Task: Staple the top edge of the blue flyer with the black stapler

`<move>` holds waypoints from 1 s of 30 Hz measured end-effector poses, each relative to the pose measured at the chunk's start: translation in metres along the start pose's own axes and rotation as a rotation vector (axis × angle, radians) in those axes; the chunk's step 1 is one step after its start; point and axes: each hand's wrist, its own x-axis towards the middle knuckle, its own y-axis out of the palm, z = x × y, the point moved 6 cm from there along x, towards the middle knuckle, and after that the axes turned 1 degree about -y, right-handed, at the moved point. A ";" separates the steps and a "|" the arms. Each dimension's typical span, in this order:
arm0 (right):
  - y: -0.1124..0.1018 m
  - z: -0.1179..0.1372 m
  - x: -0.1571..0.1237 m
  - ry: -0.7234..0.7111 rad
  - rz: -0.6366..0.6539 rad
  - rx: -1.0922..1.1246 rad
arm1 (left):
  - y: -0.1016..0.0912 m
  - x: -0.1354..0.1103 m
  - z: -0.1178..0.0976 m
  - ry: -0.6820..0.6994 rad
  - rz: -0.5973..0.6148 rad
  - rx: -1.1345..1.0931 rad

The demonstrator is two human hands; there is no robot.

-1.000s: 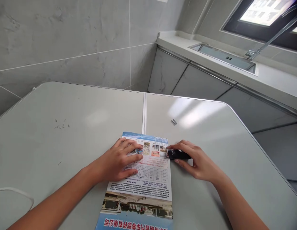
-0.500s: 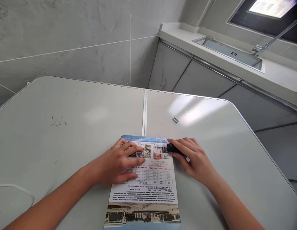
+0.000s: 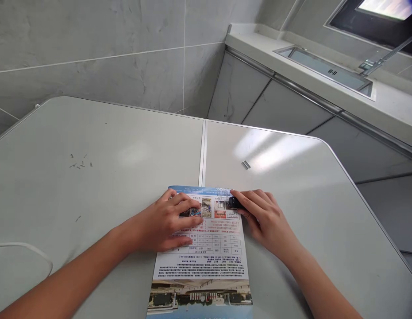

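Observation:
A printed leaflet (image 3: 201, 268) with photos, a table of figures and a blue top band lies on the table in front of me, its print upside down to me. My left hand (image 3: 172, 219) rests on its upper left part with fingers spread. At the leaflet's upper right edge, my right hand (image 3: 268, 217) grips a small black stapler (image 3: 235, 203), whose front end is over the paper. My fingers cover most of the stapler. Many thin staples (image 3: 225, 192) show in rows along the leaflet's upper right edge.
Short strips of staples (image 3: 246, 165) lie beyond my right hand on the folding table (image 3: 152, 141). Several small dark bits (image 3: 80, 164) are scattered at the left. A white cable (image 3: 29, 246) runs by my left forearm. A counter with a sink (image 3: 328, 71) stands behind.
The stapler in my right hand has moved slightly left, further over the leaflet's edge. My left hand keeps its place on the paper. The camera view has shifted a little.

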 end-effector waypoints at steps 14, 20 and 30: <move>-0.001 -0.001 0.000 0.012 0.045 0.000 | 0.002 0.001 -0.004 0.023 0.010 0.078; -0.001 0.001 -0.001 0.012 0.042 -0.040 | 0.001 0.001 -0.005 0.015 0.019 0.063; 0.014 0.017 0.005 0.074 0.085 -0.312 | 0.003 0.000 -0.002 0.016 0.026 0.068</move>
